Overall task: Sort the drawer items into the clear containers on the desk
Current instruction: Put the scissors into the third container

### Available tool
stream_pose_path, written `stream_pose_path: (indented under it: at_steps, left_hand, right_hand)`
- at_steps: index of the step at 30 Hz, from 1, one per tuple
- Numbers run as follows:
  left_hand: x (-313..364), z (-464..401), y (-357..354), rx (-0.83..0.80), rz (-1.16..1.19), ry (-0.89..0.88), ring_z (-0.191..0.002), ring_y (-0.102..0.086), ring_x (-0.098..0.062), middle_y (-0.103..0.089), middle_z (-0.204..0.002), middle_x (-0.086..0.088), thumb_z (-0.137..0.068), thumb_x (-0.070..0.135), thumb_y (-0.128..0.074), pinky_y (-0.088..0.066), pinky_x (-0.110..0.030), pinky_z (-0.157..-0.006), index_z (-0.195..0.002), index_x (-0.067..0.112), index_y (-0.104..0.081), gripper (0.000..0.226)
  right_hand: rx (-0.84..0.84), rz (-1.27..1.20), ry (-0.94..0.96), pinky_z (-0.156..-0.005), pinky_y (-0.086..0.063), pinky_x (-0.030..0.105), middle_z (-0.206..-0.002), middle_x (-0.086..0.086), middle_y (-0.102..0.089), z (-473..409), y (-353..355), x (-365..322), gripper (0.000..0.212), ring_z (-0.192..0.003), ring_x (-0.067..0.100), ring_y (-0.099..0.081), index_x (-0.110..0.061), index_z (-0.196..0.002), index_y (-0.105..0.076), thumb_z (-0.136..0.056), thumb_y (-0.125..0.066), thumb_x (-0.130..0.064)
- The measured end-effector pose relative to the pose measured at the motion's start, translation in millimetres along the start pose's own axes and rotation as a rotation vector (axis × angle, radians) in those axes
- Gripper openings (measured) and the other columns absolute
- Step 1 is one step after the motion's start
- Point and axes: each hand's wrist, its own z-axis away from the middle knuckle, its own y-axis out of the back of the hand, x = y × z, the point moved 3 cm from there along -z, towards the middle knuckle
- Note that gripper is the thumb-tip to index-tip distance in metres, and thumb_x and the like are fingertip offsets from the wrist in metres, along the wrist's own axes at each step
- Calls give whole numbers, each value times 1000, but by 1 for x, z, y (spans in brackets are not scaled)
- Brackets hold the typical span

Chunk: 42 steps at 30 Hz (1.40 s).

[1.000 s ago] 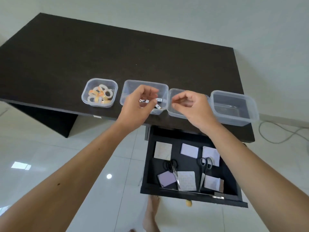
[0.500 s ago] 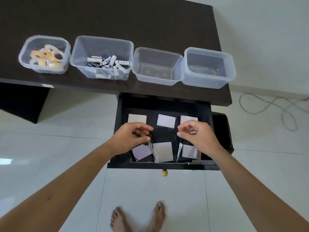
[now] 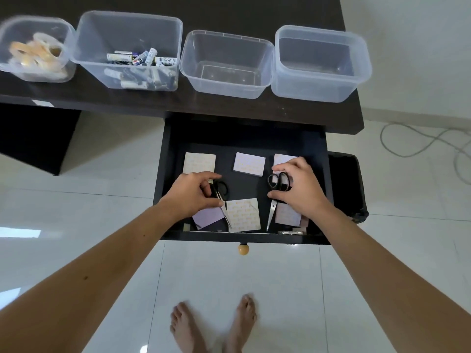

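The open black drawer holds several small note pads and two pairs of black-handled scissors. My left hand pinches the left scissors at the handles; their blades lie over a cream pad. My right hand curls round the handles of the right scissors, blades pointing toward me. On the desk stand a row of clear containers: one with tape rolls, one with batteries, and two empty ones.
A purple pad and a cream pad lie at the drawer's back. A dark bin stands right of the drawer, a cable lies on the tiled floor. My bare feet stand below the drawer knob.
Both hands came down from the containers on the desk into the drawer and closed on the handles of the two scissors. The view tilted down toward the drawer.
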Motion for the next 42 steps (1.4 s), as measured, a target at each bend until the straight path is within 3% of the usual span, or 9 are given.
stream_pose_path:
  at_steps: [4, 8, 12, 15, 21, 25, 32, 38, 42]
  left_hand:
    - [-6, -4, -7, 9, -101, -5, -76, -60, -11, -63, -84, 5, -74, 34, -94, -57, -31, -83, -141, 28, -63, 75]
    - [-11, -9, -9, 46, -72, 18, -75, -57, -13, -59, -82, 3, -73, 31, -95, -52, -27, -76, -143, 27, -62, 78]
    - [-11, -11, -9, 66, -70, -13, -72, -51, -14, -53, -80, 2, -69, 30, -97, -48, -26, -69, -138, 28, -64, 77]
    - [-8, -9, -8, 94, -54, -66, -75, -51, -13, -53, -86, 3, -66, 29, -99, -46, -25, -68, -123, 33, -70, 64]
    - [1, -1, -5, 100, -12, -156, -92, -54, -4, -58, -105, 12, -66, 25, -98, -41, -16, -74, -101, 35, -67, 48]
    - [5, 4, -5, 43, 82, -140, -85, -57, 4, -66, -98, 12, -72, 19, -95, -44, -14, -74, -99, 33, -66, 42]
    - [6, 3, -2, 15, 306, -89, -92, -74, -13, -73, -90, 8, -81, 7, -87, -62, -31, -90, -104, 26, -71, 34]
    - [20, 12, 31, 169, 463, -72, -90, -75, -14, -74, -90, 7, -86, 8, -83, -60, -36, -93, -105, 26, -71, 30]
    - [43, 27, 76, 293, 685, -117, -85, -73, -13, -73, -85, 6, -87, 2, -79, -58, -34, -86, -107, 19, -67, 28]
  right_hand:
    - [-35, 72, -19, -104, -32, 23, -125, -9, -40, -1, -7, 4, 68, -120, 11, -37, -21, -135, -68, -73, -97, -24]
    - [-54, -15, -38, -103, -42, 29, -123, -5, -44, -1, -5, 4, 66, -118, 16, -48, -27, -125, -68, -68, -100, -22]
    - [-96, -134, -40, -78, -48, 25, -108, -6, -65, 2, -1, -1, 55, -78, -2, -58, -34, -112, -66, -70, -98, -18]
    - [-126, -205, -45, -67, -42, 17, -86, -11, -65, 4, 1, -2, 46, -59, -8, -55, -36, -109, -65, -77, -94, -19]
    - [-154, -394, -45, -84, -55, 30, -90, -7, -74, 6, 2, -3, 38, -74, 0, -67, -34, -109, -70, -84, -88, -11]
    - [-147, -543, -60, -97, -61, 46, -105, 6, -78, 8, 4, -4, 36, -95, 23, -81, -27, -112, -72, -89, -82, -1]
    - [-114, -654, -87, -90, -60, 37, -108, 10, -78, 13, 11, -13, 35, -96, 23, -81, -24, -118, -72, -92, -79, -2]
    - [-94, -690, -58, -99, -61, 43, -100, -2, -80, 14, 37, -45, 32, -94, 15, -80, -20, -117, -70, -91, -81, -5]
    - [-104, -736, 16, -102, -59, 53, -99, 10, -78, 10, 58, -73, 29, -99, 31, -79, -19, -114, -70, -91, -81, -5]
